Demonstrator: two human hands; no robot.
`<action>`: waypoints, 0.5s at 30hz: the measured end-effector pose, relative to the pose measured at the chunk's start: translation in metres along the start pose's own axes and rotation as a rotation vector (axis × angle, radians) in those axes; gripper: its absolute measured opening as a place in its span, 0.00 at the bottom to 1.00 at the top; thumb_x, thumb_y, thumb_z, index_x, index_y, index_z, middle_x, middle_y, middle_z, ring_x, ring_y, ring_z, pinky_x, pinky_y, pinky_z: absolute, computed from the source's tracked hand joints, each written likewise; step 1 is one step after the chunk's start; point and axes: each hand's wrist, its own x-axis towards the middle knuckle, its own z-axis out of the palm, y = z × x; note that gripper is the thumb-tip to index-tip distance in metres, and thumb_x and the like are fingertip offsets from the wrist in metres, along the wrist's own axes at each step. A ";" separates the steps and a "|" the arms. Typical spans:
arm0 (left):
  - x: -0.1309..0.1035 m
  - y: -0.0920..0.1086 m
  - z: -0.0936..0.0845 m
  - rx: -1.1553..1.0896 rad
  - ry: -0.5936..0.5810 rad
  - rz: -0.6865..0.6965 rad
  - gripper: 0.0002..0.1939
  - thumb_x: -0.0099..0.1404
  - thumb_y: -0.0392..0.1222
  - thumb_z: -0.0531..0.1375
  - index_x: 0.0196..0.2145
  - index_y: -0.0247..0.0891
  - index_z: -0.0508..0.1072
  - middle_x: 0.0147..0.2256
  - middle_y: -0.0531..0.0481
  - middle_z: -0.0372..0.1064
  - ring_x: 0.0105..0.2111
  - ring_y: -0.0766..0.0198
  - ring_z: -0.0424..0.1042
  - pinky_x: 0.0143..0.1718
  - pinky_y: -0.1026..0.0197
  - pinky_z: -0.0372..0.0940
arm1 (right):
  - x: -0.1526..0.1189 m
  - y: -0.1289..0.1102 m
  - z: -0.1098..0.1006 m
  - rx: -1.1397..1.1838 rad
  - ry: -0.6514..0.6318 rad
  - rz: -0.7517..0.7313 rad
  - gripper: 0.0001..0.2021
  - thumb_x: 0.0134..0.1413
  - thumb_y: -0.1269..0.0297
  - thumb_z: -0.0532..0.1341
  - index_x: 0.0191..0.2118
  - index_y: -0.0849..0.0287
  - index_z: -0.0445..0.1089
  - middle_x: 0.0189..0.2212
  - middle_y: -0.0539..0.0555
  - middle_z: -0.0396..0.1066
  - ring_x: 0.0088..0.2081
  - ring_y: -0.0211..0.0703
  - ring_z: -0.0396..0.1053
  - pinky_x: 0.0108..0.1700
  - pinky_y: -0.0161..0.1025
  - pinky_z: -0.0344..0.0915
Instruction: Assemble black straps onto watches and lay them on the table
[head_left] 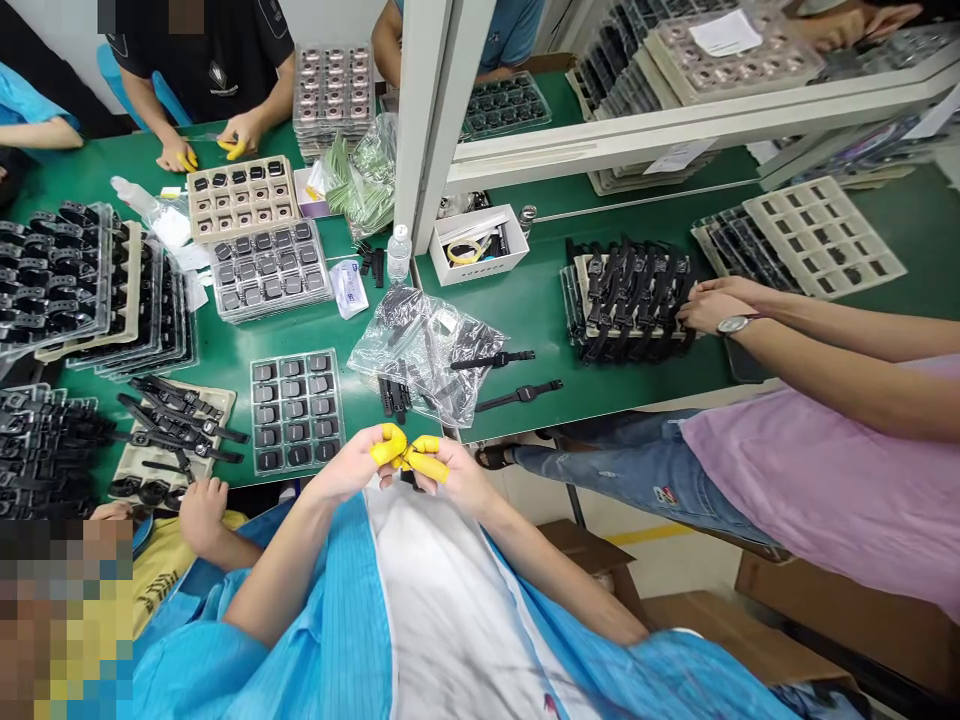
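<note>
My left hand (pixel 367 460) and my right hand (pixel 450 472) meet in front of my chest, by the table's front edge. Yellow finger cots cover several fingertips on both. The fingers are pinched together around a small black piece (pixel 407 455), mostly hidden, so its exact kind does not show. Just beyond my hands, a clear plastic bag (pixel 427 345) lies on the green table with black straps (pixel 394 396) partly under it. Two black watches lie to its right, one watch (pixel 487 361) on the bag's edge and another watch (pixel 519 395) on the table.
To the left stands a clear tray of dark square watch cases (pixel 296 410). A white box of small items (pixel 480 250) and a bottle (pixel 399 254) are farther back, near a white frame post (pixel 427 130). Co-workers' hands handle a strap-laden tray (pixel 630 300) at right and watches (pixel 180 425) at left.
</note>
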 end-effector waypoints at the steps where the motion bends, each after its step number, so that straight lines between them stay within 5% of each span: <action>1: -0.001 0.001 -0.001 0.049 0.002 0.009 0.29 0.56 0.66 0.69 0.31 0.37 0.67 0.23 0.58 0.59 0.21 0.72 0.55 0.21 0.66 0.61 | 0.000 0.000 0.000 -0.008 0.001 0.001 0.21 0.56 0.45 0.69 0.30 0.57 0.66 0.15 0.43 0.60 0.19 0.33 0.53 0.27 0.36 0.51; 9: -0.004 0.005 -0.005 0.208 -0.096 0.043 0.27 0.61 0.65 0.66 0.28 0.38 0.64 0.23 0.59 0.57 0.21 0.73 0.57 0.22 0.67 0.60 | 0.002 0.007 0.003 0.071 -0.033 -0.006 0.23 0.55 0.42 0.69 0.30 0.57 0.66 0.14 0.42 0.59 0.18 0.33 0.52 0.26 0.36 0.50; 15: -0.006 -0.002 -0.003 0.131 -0.023 0.101 0.28 0.61 0.67 0.65 0.31 0.39 0.62 0.23 0.61 0.55 0.20 0.74 0.54 0.21 0.67 0.55 | 0.006 0.007 0.019 0.130 0.165 -0.070 0.24 0.53 0.41 0.70 0.30 0.57 0.65 0.15 0.41 0.55 0.19 0.33 0.51 0.26 0.35 0.51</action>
